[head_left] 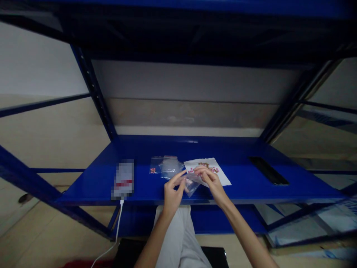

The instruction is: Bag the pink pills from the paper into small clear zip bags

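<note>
My left hand (173, 190) is closed, thumb and fingers pinching the edge of a small clear plastic zip bag (192, 188). A few pinkish pieces show inside that bag. My right hand (209, 179) is just right of the bag, over the white paper sheet (223, 179), with its fingers bent together; what lies between the fingertips is too small to make out. On the paper is a loose group of small pink and brown pieces (206, 165) that look like pills and capsules, partly hidden by the right hand.
Left of the paper lie several clear zip bags (170, 165), and another bag holds reddish pieces (153, 171). A phone-like device (123, 180) with a white cable (119, 219) is at left. A dark phone-like slab (268, 170) rests at right. The blue shelf (156, 143) has upright posts.
</note>
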A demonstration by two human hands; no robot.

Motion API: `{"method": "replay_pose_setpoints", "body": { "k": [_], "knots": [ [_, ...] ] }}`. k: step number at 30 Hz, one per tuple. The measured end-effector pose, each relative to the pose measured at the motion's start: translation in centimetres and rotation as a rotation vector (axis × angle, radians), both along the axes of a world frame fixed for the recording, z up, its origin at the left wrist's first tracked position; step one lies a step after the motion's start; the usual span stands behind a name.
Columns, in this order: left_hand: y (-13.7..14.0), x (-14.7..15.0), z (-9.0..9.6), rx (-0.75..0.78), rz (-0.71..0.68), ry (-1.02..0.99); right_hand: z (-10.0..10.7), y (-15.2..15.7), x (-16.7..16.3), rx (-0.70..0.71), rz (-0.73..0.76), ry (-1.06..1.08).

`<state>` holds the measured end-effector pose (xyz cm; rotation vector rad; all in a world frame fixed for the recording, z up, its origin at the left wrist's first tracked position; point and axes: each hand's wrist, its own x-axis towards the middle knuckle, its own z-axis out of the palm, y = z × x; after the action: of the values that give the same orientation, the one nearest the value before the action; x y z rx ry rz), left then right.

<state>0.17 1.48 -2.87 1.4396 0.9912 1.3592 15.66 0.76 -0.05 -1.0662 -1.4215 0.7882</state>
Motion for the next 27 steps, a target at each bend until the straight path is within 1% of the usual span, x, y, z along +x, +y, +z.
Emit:
{"method": "replay_pose_setpoints", "body": {
  "k": [2,4,6,8,12,15,19,23,27],
  "knots": [
    [0.4,-1.3,0.4,-0.070,-0.072,-0.035,-0.6,0.0,-1.0,-0.063,0.028,0.049],
    [0.9,-2.1,0.8,-0.099,-0.148,-0.043,-1.3,0.1,-2.0,-0.115,-0.004,0.090],
    [1.1,-2.6,1.1,-0.107,-0.193,-0.048,-1.9,0.3,-2.8,-0.150,-0.048,0.143],
    [1.2,-2.8,1.1,-0.109,-0.191,-0.058,-2.4,0.6,-3.5,-0.174,-0.052,0.224],
    [1.3,-2.8,0.6,-0.139,-0.168,-0.085,-3.0,0.8,-4.4,-0.250,0.023,0.343],
    [1.5,-2.7,0.2,-0.180,-0.213,-0.091,-3.1,0.7,-4.6,-0.299,0.002,0.392],
    [1.8,-2.6,0.1,-0.222,-0.268,-0.068,-3.2,0.6,-4.6,-0.301,-0.058,0.395],
    [1.8,-2.7,0.3,-0.222,-0.223,-0.070,-3.5,0.7,-4.5,-0.266,-0.045,0.360],
    [1.8,-2.9,0.1,-0.201,-0.193,-0.049,-3.8,0.8,-4.4,-0.263,-0.018,0.355]
  ]
}}
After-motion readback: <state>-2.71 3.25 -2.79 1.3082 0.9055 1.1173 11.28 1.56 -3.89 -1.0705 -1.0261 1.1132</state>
